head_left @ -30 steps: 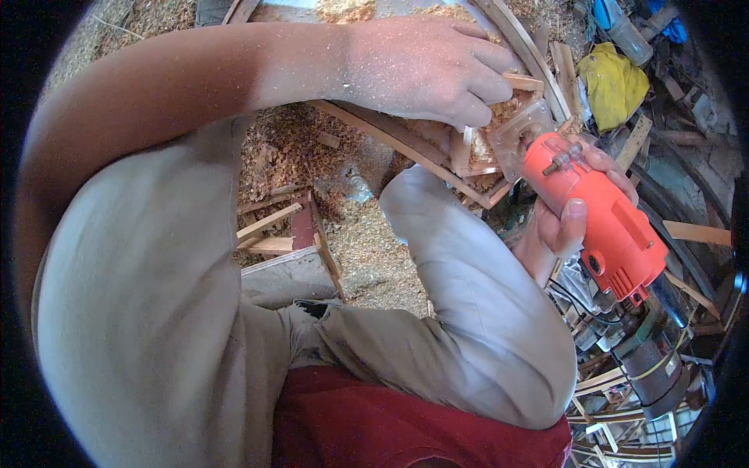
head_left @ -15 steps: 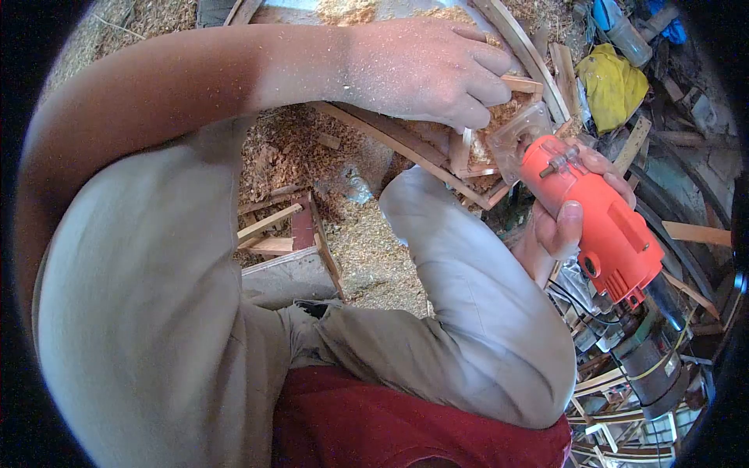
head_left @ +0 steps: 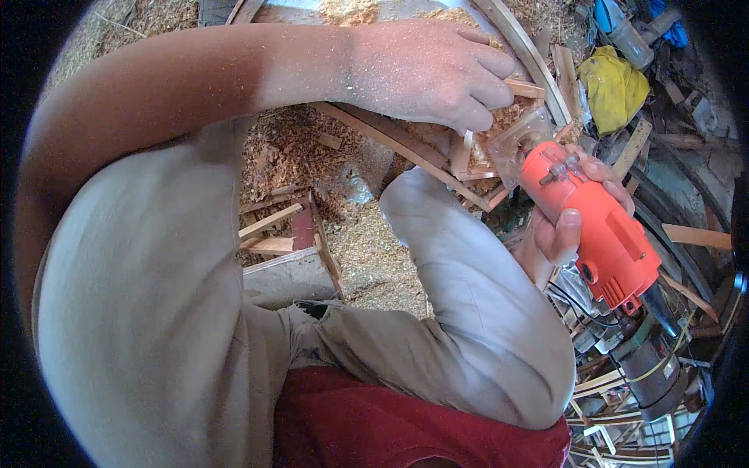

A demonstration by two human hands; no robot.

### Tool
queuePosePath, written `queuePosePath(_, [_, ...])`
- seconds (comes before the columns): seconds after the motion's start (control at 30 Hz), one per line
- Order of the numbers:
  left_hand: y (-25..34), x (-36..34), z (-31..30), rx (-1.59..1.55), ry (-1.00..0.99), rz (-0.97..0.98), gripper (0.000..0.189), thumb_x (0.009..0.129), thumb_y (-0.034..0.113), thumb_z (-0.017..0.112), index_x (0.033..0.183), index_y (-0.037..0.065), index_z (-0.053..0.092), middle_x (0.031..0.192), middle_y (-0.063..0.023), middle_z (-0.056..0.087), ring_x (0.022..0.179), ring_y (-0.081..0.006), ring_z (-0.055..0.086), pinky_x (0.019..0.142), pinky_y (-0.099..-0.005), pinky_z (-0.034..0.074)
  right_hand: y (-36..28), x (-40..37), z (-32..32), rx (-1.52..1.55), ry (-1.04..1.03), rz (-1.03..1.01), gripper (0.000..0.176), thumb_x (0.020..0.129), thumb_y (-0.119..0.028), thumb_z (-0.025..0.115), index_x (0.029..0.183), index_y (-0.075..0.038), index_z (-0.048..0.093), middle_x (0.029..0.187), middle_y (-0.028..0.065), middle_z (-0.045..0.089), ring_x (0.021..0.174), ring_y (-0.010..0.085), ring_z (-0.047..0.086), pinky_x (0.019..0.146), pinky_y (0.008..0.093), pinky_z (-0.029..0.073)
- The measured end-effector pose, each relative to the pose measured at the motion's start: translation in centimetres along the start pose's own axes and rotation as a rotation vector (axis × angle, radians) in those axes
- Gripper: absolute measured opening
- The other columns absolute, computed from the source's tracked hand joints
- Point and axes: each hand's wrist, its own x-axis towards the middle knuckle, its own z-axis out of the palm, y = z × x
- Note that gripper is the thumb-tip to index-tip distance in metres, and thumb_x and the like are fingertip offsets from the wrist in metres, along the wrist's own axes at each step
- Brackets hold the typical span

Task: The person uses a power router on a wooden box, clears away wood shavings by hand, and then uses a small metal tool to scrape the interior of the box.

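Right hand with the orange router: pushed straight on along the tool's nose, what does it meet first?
Likely the sawdust-covered wooden strip at the router's clear base, with fingers of the left hand just past it; depth is unclear.

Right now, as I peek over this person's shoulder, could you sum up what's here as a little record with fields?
Setting: floor covered in sawdust and wood offcuts
Left hand: dusted with sawdust, pressed palm down on the wooden workpiece, fingers curled over it
Right hand: wrapped around the orange router
Router position: tilted, its clear base against the wood, close to the left fingertips
Nearby: yellow cloth at upper right, scrap strips all around
Posture: seated, knee raised under the work
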Motion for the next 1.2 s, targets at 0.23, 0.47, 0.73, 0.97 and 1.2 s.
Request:
queuePosePath(0.23, [-0.1,0.0,0.1,-0.018,0.033,0.022,0.017,0.076,0.026,0.063,0.086,0.012,0.058,0.100,-0.0026,0.057,0.105,-0.0222,0.058,0.087,-0.0402,0.050,2.1,0.5,-0.9,0.074,0.073,-0.041,0.059,0.074,-0.029,0.072,0.124,-0.005,0.051,0.113,0.0213,0.063,0.106,0.0382,0.064,0.098,0.0584,0.053])
queuePosePath(0.47, [-0.3,0.0,-0.2,-0.024,0.055,0.069,0.016,0.077,0.023,0.063,0.088,0.012,0.059,0.101,-0.0036,0.058,0.100,-0.0243,0.058,0.090,-0.0419,0.045,2.4,2.6,-2.5,0.234,0.351,-0.008,0.064,0.072,-0.042,0.068,0.123,-0.007,0.053,0.105,0.0193,0.062,0.094,0.0398,0.063,0.087,0.0561,0.053])
queuePosePath(0.73, [0.4,0.7,-1.2,-0.022,-0.001,-0.019,0.064,0.069,0.045,0.080,0.117,0.007,0.064,0.126,-0.0092,0.061,0.125,-0.0277,0.056,0.110,-0.0523,0.037,2.1,3.2,-5.0,0.376,0.504,0.076,0.059,0.071,-0.043,0.071,0.106,0.003,0.062,0.102,0.0180,0.063,0.093,0.0398,0.064,0.087,0.0541,0.053])
queuePosePath(0.97, [-1.8,2.1,-3.4,-0.069,-0.139,-0.189,0.096,0.074,0.054,0.077,0.144,-0.003,0.046,0.140,-0.0195,0.053,0.134,-0.0360,0.047,0.115,-0.0499,0.032,2.5,2.4,-4.7,0.364,0.459,0.119,0.058,0.072,-0.043,0.073,0.114,-0.004,0.063,0.107,0.0138,0.066,0.094,0.0384,0.065,0.086,0.0561,0.055])
queuePosePath(1.2, [-1.6,2.1,-3.2,-0.019,-0.183,-0.191,0.105,0.070,0.056,0.079,0.148,-0.004,0.042,0.144,-0.0214,0.050,0.136,-0.0362,0.046,0.116,-0.0500,0.031,2.6,2.1,-4.2,0.352,0.500,0.102,0.057,0.073,-0.042,0.070,0.117,-0.007,0.062,0.108,0.0141,0.066,0.098,0.0398,0.066,0.090,0.0576,0.055])
